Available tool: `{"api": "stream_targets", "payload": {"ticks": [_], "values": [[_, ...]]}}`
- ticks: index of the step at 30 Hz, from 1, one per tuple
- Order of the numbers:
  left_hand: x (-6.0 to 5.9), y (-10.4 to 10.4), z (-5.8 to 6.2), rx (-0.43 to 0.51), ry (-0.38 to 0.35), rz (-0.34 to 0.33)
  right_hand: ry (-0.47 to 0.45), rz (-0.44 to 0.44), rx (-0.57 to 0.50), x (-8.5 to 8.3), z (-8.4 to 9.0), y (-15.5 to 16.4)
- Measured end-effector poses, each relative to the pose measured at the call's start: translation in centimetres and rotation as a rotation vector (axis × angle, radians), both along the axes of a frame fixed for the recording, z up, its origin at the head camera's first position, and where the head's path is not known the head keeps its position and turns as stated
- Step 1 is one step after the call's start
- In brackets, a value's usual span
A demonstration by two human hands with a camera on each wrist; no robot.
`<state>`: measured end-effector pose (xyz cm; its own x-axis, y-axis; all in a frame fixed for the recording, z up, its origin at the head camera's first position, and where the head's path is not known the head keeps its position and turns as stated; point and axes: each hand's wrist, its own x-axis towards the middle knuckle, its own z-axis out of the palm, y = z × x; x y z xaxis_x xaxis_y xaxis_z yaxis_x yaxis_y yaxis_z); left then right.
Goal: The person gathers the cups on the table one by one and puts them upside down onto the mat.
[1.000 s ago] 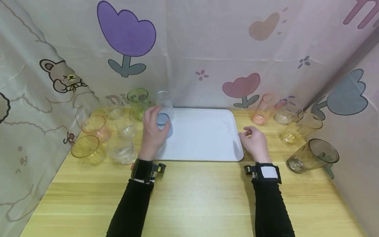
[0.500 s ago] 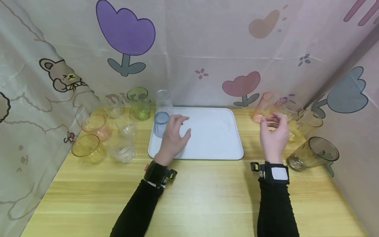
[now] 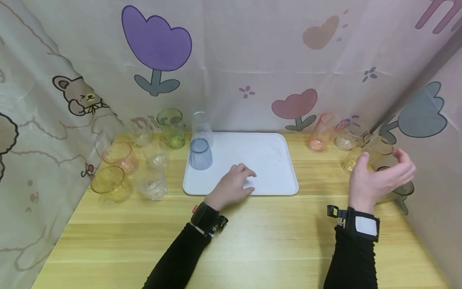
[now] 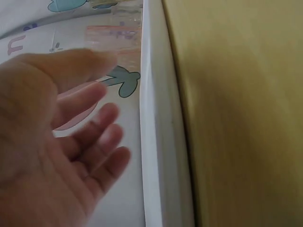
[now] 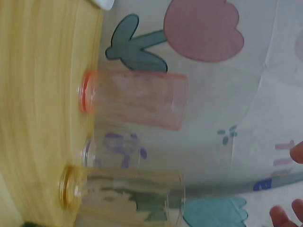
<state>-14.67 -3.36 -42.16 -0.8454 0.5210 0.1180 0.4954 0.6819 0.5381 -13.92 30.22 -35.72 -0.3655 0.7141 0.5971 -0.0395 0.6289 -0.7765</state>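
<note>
My left hand [image 3: 236, 181] lies open over the front part of the white tray [image 3: 267, 150], fingers relaxed and holding nothing; in the left wrist view the left hand [image 4: 66, 151] hovers beside the tray rim [image 4: 158, 142]. A blue cup [image 3: 200, 154] stands upside down on the tray's left side, with a clear cup [image 3: 201, 123] upside down behind it. My right hand [image 3: 383, 173] is open at the far right, just before a yellow glass [image 3: 364, 155] and partly covering a grey glass [image 3: 402, 188].
Left of the tray stand a green glass [image 3: 172, 127], a pink glass [image 3: 120, 155], a yellow glass [image 3: 108, 184] and several clear ones. At the right back are a tall pink glass [image 3: 322, 131] [image 5: 137, 99] and a clear glass [image 3: 347, 139]. Curtains close three sides.
My left hand let go of the blue cup and slid right and back toward the tray's front edge. My right hand travelled from the tray's right edge to the glasses at the far right.
</note>
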Motion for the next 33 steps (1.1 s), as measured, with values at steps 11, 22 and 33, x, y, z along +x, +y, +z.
{"api": "stream_targets", "payload": {"ticks": [11,22,33], "values": [[0.6,0.8,-0.4,-0.122,-0.115,-0.05,-0.069,-0.076,-0.087,3.5,-0.1,1.6],[0.7,0.7,-0.4,-0.096,-0.15,-0.107,-0.094,0.063,-0.517,4.4,-1.2,3.5],[0.7,0.4,-0.3,-0.093,-0.17,-0.095,-0.223,0.183,-0.791,3.8,-3.1,5.1]]}}
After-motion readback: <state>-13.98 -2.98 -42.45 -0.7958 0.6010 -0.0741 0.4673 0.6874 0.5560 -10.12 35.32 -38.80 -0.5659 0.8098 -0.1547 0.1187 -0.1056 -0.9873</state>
